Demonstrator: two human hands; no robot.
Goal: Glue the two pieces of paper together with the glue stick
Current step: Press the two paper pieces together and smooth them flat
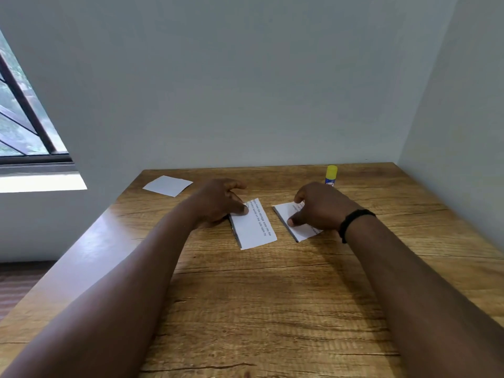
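Two white pieces of paper with printed lines lie side by side on the wooden table [272, 296]. My left hand [218, 200] grips the left paper [255, 230] at its far left corner, thumb on top. The right paper [296, 222] is partly under my right hand [319, 205], whose thumb and fingers pinch its edges. A gap of bare wood separates the two papers. The glue stick [331, 175], blue with a yellow cap, stands upright just behind my right hand, apart from it.
A third blank white paper [167, 185] lies at the table's far left corner. Walls close the table in at the back and right. The table's left edge is open, with a window [24, 118] beyond. A black band sits on my right wrist.
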